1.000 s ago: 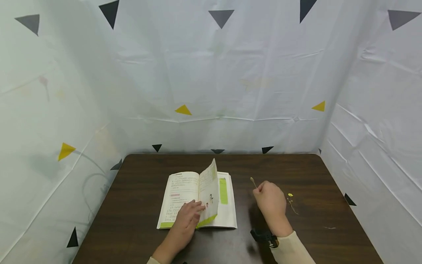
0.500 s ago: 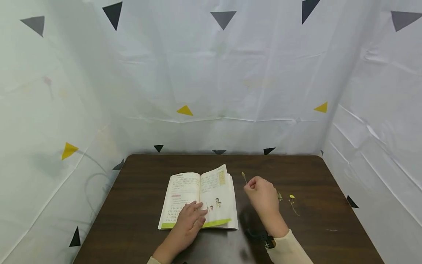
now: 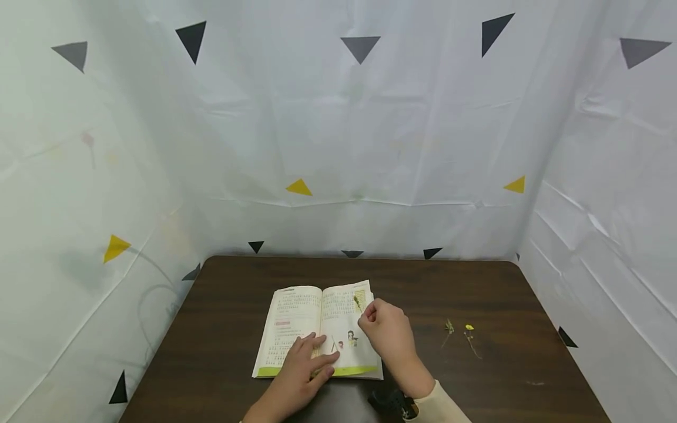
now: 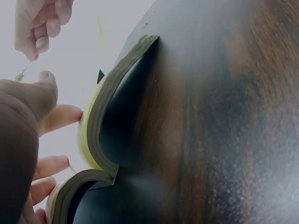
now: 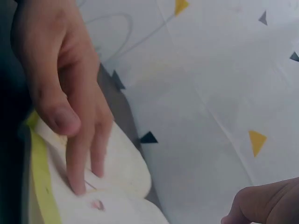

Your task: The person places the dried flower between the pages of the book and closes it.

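An open book (image 3: 296, 311) with printed text and a green lower band lies on the dark wooden table. My left hand (image 3: 302, 371) rests on it with fingers spread, fingertips pressing near the spine at the lower part of the pages. Over the right page, my right hand (image 3: 388, 332) pinches a small dried flower (image 3: 357, 302) by its stem between thumb and fingertips, flower head pointing up and away. In the left wrist view, the book's thick lower edge (image 4: 105, 102) shows beside the left fingers, and the right hand (image 4: 44, 21) holds the flower above.
Two more dried flowers lie on the table right of the book: a greenish one (image 3: 449, 328) and a yellow one (image 3: 469, 329) with a thin stem. White cloth walls (image 3: 349, 141) with coloured triangles enclose the table's back and sides.
My right hand has moved left with the dried flower, from beside the book to over its right page. The raised page has come down flat to the right. My left hand stays on the book.
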